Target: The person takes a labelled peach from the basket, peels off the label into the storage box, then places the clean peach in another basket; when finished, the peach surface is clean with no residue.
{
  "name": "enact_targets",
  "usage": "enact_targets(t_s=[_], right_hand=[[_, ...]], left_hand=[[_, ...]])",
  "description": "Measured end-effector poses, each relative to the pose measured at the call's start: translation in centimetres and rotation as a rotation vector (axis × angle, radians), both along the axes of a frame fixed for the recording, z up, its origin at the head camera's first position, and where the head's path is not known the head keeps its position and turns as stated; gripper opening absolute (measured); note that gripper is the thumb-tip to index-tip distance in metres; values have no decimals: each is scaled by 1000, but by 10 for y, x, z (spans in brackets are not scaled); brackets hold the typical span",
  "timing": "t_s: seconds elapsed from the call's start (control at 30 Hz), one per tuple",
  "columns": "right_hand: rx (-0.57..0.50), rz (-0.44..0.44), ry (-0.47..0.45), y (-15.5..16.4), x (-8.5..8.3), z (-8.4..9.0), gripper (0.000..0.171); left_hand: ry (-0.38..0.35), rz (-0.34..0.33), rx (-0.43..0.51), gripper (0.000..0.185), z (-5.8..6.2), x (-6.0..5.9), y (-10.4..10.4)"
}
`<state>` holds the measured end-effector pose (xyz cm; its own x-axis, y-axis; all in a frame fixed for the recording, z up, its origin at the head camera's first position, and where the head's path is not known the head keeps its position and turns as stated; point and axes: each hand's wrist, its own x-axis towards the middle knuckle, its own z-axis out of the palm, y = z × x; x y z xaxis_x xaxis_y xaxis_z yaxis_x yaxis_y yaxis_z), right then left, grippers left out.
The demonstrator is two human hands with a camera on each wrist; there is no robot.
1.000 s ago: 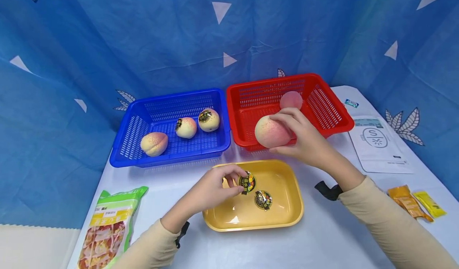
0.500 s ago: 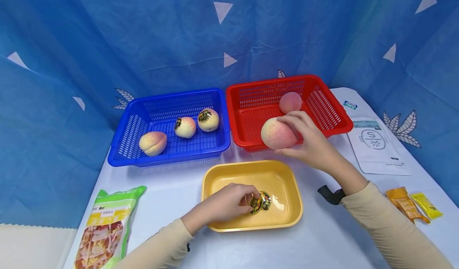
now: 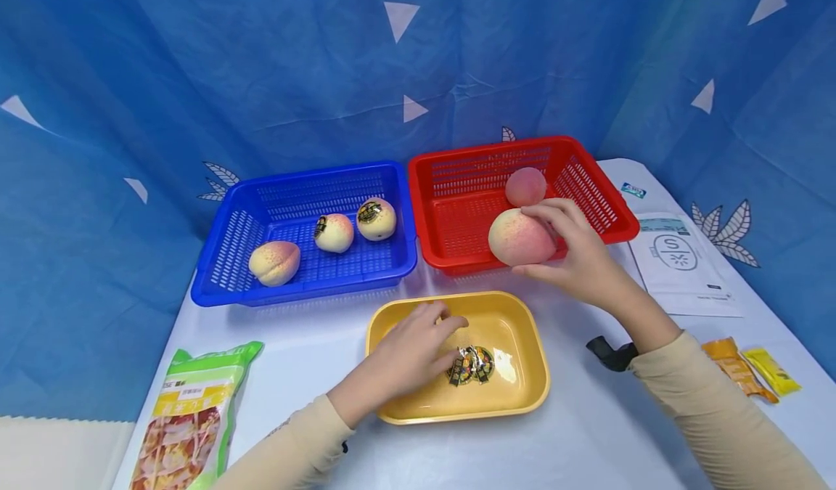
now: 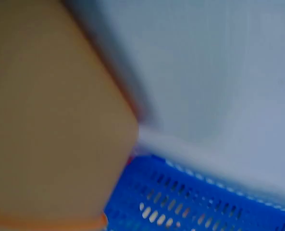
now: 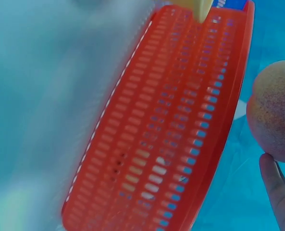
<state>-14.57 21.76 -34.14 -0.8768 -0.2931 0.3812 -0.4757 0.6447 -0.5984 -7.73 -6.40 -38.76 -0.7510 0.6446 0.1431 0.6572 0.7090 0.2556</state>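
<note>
Red basket (image 3: 607,218), upper right, has one peach (image 3: 525,185) — right hand (image 3: 578,254) grips another (image 3: 519,237) at its rim; left hand (image 3: 408,352) lies open by stickers (image 3: 470,365); three peaches wait, blue basket (image 3: 215,287).

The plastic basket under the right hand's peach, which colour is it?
Red slotted plastic basket; the head view shows it best.

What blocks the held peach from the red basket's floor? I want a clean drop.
Nothing visible does. The right hand holds the peach over the red basket; the other peach sits farther back.
</note>
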Motion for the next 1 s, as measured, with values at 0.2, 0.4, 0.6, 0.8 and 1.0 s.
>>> enact_targets(t_s=[0.2,0.4,0.6,0.8,1.0], right_hand=[[-44,-86,-43,16,-10,1,83],[-52,-190,-117,38,-33,-6,83],[-48,-229,-238,58,-63,-17,87],[75,-217,-353,66,-89,-23,87],[218,-160,-441,68,-109,-25,84]], left_hand=[[186,155,155,48,20,-25,-12],[95,322,228,58,29,-48,-17],[-27,375,219,64,25,-62,-14],[-67,393,163,68,14,-68,-8],[-24,398,152,67,12,-69,-5]])
